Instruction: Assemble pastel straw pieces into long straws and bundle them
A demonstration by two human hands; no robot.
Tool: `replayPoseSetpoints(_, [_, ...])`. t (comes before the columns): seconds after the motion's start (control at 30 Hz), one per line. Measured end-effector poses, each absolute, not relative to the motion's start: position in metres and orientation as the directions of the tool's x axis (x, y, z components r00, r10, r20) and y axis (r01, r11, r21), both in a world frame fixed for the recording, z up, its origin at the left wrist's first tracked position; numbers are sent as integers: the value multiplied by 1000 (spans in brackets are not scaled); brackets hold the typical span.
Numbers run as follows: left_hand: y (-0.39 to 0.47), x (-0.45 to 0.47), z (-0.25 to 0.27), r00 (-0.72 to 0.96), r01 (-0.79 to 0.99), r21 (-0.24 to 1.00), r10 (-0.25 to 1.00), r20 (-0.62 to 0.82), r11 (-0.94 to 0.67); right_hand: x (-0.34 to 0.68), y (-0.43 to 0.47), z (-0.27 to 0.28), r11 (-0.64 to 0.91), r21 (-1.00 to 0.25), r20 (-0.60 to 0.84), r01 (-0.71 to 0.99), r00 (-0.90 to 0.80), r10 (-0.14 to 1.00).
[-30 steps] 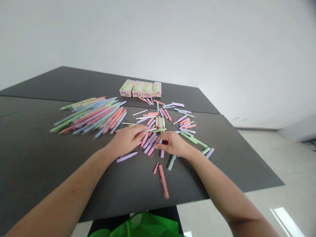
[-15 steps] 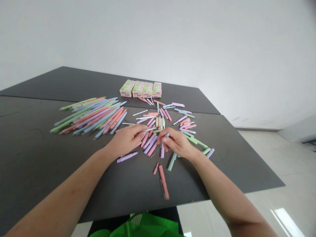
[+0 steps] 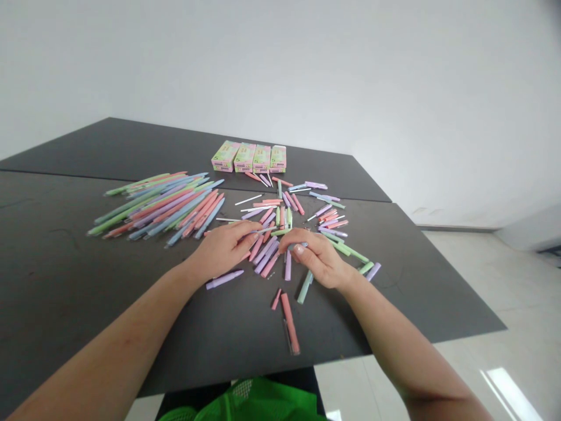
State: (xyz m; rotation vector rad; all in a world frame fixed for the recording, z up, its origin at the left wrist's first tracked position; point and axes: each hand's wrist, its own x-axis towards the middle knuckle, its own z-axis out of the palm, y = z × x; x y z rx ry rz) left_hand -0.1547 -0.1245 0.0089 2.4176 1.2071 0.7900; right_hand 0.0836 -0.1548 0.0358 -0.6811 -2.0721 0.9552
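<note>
My left hand [image 3: 224, 245] is closed in a pinch on a thin white pen refill [image 3: 268, 229], whose tip points right toward the other hand. A bluish piece shows at its fingertips, too small to make out fully. My right hand [image 3: 319, 256] has its fingers curled around a blue pen part [image 3: 298, 246], mostly hidden by the thumb and fingers. Beneath and between both hands lie loose purple pen barrels [image 3: 265, 257] and pink ones. A purple front piece [image 3: 224, 279] rests on the table below my left wrist.
Long pastel pens [image 3: 162, 204] lie piled at the left. Several small boxes [image 3: 225, 156] stand at the back. Loose pen parts [image 3: 335, 219] are scattered right of centre. A coral barrel [image 3: 289, 321] lies near the front edge of the dark table [image 3: 219, 345].
My right hand has turned slightly, and the blue part in it has tilted from pointing upward to lying flatter. My left hand keeps nearly the same place and grip.
</note>
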Motion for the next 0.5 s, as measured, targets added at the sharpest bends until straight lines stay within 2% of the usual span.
replayPoseSetpoints(0.07, [-125,-155,9,485,636,505,811,326,-583,79,-154,31,429,-903,361,34,-481,799])
replayPoseSetpoints(0.13, [-125,-155,9,480,644,502,816,323,-578,74,-151,28,226,-956,282,-187,-377,882])
replayPoseSetpoints(0.2, [-124,-155,8,477,650,500,819,317,-572,70,-147,28,8,-921,156,-389,-349,924])
replayPoseSetpoints(0.3, [-123,-156,7,471,660,490,822,321,-570,68,-141,32,-234,-820,-19,-522,-385,923])
replayPoseSetpoints(0.4, [-122,-156,5,482,661,475,814,324,-581,69,-139,36,-315,-759,-72,-570,-407,911])
replayPoseSetpoints(0.5, [-122,-156,5,496,654,469,805,326,-594,72,-142,38,-310,-722,-31,-618,-418,908])
